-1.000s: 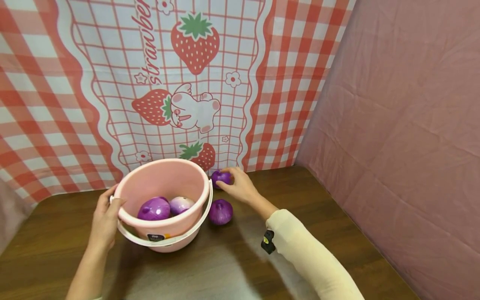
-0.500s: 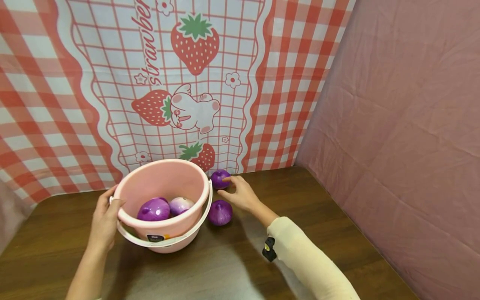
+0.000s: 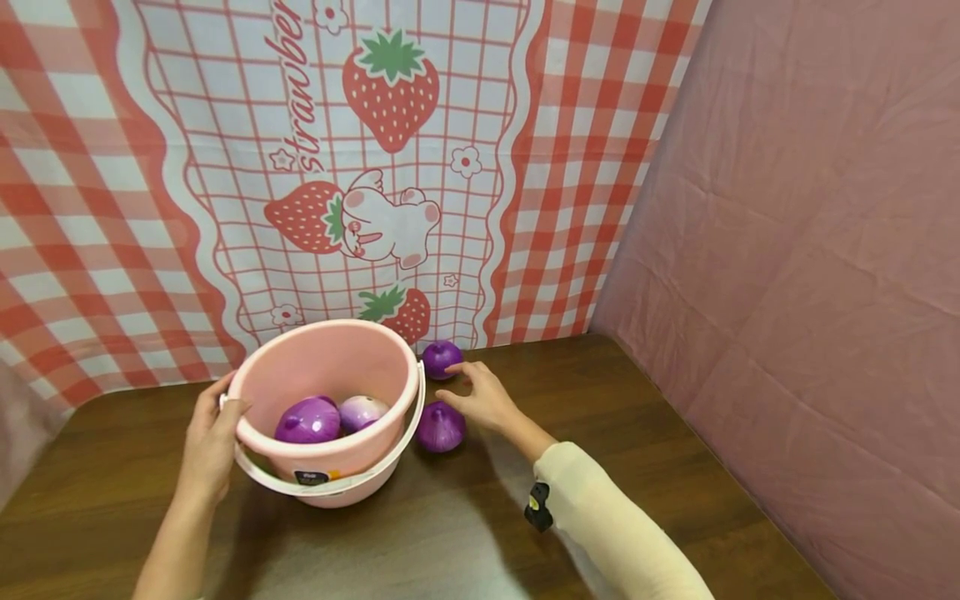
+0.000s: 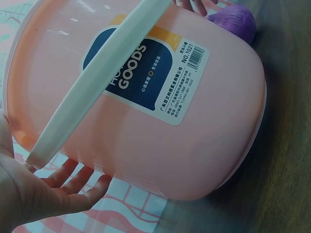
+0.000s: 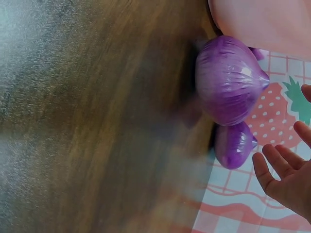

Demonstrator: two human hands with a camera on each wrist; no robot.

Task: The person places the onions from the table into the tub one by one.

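A pink bucket (image 3: pixel 330 358) with a white handle (image 3: pixel 352 482) stands on the wooden table. My left hand (image 3: pixel 206 446) grips its left rim, thumb over the edge and fingers against the outside wall. Inside lie a glossy purple onion (image 3: pixel 309 419) and a paler white-and-purple onion (image 3: pixel 362 411). To the bucket's right sit two more purple onions, a nearer onion (image 3: pixel 441 429) and a farther onion (image 3: pixel 442 359) by the wall. Between them, slightly right, hovers my right hand (image 3: pixel 486 400), thumb and fingers spread and holding nothing; its thumb overlaps the nearer onion's top in the head view.
A strawberry-print checked cloth (image 3: pixel 465 225) hangs behind the table (image 3: pixel 585 400), close to the bucket and the farther onion. On the right rises a pink cloth wall (image 3: pixel 787 250). A label (image 4: pixel 146 73) is stuck on the bucket's side.
My right hand has come away from the farther onion and moved back towards the nearer one, fingers spread. The farther onion stays in place. My left hand and the bucket have hardly moved.
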